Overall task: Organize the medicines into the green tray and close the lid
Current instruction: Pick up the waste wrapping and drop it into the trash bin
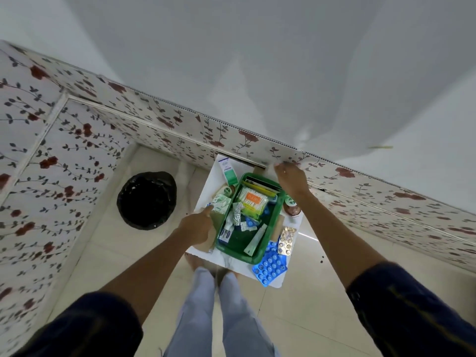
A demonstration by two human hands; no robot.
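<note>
The green tray [233,251] sits on a small white table [270,280]. Inside it are a cotton-swab pack [251,202], foil strips [237,212] and a white tube [255,240]. My left hand [198,225] rests by the tray's left wall, and its forefinger touches a pale green packet [221,204]. My right hand [291,179] hovers over the tray's far right corner with the fingers bent down, and what they touch is hidden. Outside the tray lie a blue blister pack [270,264], a gold blister strip [287,239], a brown jar [292,206] and a white-green box [228,168].
A black-lined bin [146,199] stands on the tiled floor left of the table. A floral-papered low wall [244,140] runs right behind the table. My legs [219,305] are at the table's near edge.
</note>
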